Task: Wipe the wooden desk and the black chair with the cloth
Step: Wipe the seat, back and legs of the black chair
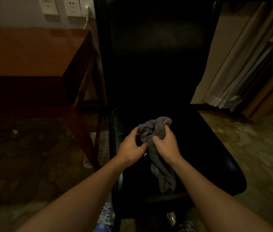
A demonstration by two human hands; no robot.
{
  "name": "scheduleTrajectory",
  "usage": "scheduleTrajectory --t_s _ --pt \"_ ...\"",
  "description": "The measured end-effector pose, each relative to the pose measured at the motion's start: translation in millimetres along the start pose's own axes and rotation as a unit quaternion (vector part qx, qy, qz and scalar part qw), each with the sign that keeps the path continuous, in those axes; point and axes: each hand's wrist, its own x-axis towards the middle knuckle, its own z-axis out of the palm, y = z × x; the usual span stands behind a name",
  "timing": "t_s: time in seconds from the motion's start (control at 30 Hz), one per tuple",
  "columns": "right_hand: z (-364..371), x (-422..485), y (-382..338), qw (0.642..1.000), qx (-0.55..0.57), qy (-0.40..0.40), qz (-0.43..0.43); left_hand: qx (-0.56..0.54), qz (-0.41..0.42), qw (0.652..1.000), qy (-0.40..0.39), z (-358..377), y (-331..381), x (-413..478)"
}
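Two hands, left [130,148] and right [165,144], clutch the cloth [163,174] bunched between them over the chair [207,148].

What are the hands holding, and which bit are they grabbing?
The grey cloth, at its bunched upper end: the left hand pinches the striped edge, the right hand grips the bunch. Its tail lies on the black chair.

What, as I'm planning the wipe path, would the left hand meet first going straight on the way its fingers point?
Probably the cloth, bunched right before the left hand on the black chair; the right hand grips it alongside.
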Motion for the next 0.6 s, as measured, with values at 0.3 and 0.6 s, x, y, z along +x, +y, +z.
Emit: scheduleTrajectory --t_s 0.3,0.6 --pt "-27.7 81.6 7.2 0.996 -0.03 0.075 -0.046 0.228 0.084 0.97 0.022 18.4 -8.4 79.1" --pt "-6.6 142.1 30.2 0.967 -0.254 -0.012 -0.018 0.274 0.073 0.951 0.122 18.0 -56.3 110.5"
